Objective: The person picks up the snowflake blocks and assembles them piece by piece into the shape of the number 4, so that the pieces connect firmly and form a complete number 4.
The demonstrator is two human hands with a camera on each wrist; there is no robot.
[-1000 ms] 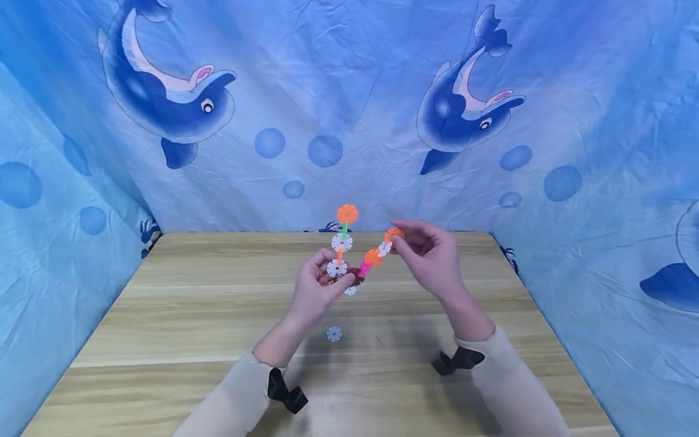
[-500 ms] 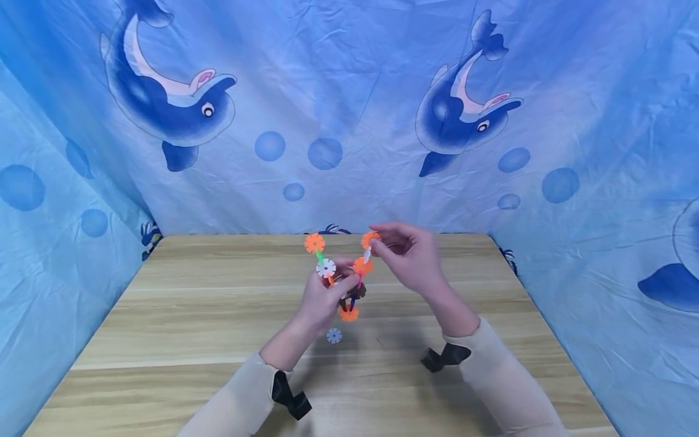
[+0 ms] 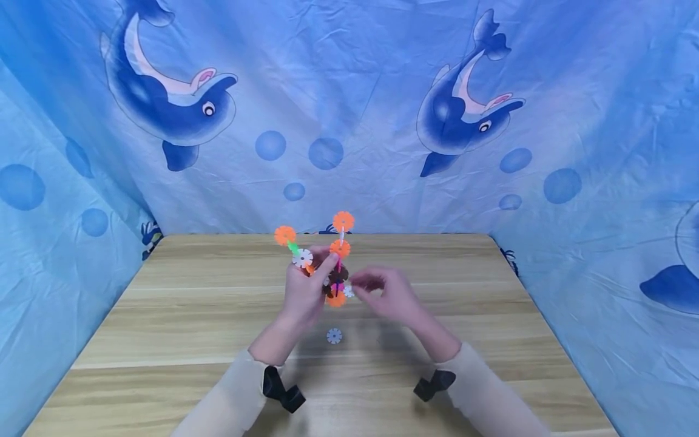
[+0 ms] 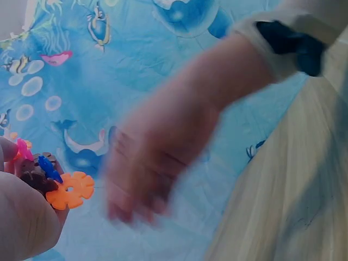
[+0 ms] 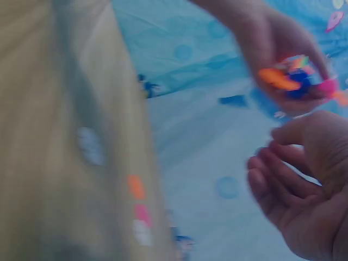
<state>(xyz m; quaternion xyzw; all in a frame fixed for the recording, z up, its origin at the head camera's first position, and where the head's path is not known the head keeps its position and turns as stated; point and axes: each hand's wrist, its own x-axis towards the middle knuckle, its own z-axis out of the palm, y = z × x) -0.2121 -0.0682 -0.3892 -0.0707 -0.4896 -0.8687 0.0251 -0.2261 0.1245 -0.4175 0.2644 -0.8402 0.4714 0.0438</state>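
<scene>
My left hand (image 3: 304, 296) grips a construction of interlocking flower-shaped plastic discs, with brown discs (image 3: 340, 274) near the thumb. Two branches rise from it. One ends in an orange disc (image 3: 285, 235) above a green and a white one; the other carries two orange discs, the upper one (image 3: 343, 221) at the tip. Lower down sit a blue disc (image 4: 50, 168) and another orange disc (image 4: 71, 190). My right hand (image 3: 389, 295) is just right of the construction, apart from it, fingers loosely bent around nothing in the right wrist view. The left palm hides part of the construction.
One white disc (image 3: 334, 335) lies on the wooden table (image 3: 164, 340) in front of my hands. Further back lie a blurred orange disc (image 5: 136, 187), a pink disc (image 5: 142, 213) and a white disc (image 5: 142, 234). A blue dolphin-print cloth (image 3: 371, 121) encloses the table.
My right hand has let go of the upper orange disc and moved down toward the table. The left hand has shifted left and turned the construction, so its branches spread apart.
</scene>
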